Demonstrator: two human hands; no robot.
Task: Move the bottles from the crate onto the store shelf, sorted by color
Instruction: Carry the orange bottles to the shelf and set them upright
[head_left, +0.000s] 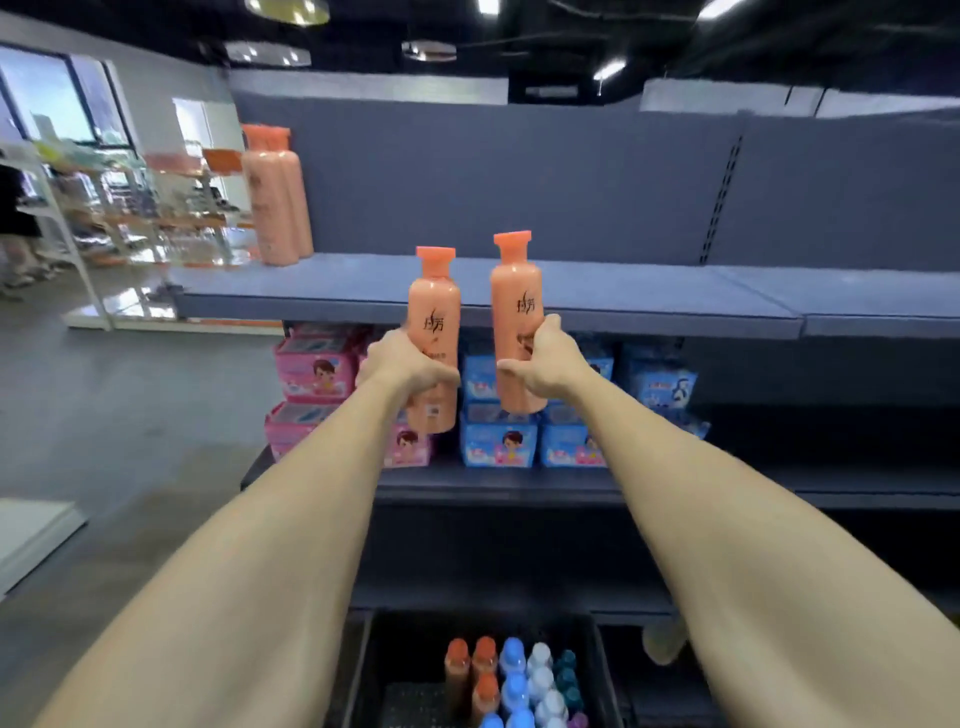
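My left hand (400, 366) grips an orange bottle (434, 312) with an orange cap, held upright in front of the grey store shelf (649, 296). My right hand (545, 364) grips a second orange bottle (517, 312), also upright, just to the right of the first. Both bottles hang in the air before the shelf's front edge. Two orange bottles (275, 197) stand at the shelf's far left end. Below, the black crate (374, 670) holds several bottles (514, 680) with orange, blue, white and teal caps.
The lower shelf (493, 483) carries pink packs (317, 374) on the left and blue packs (498, 441) on the right. Most of the upper shelf board to the right is bare. An aisle with other displays lies at the far left.
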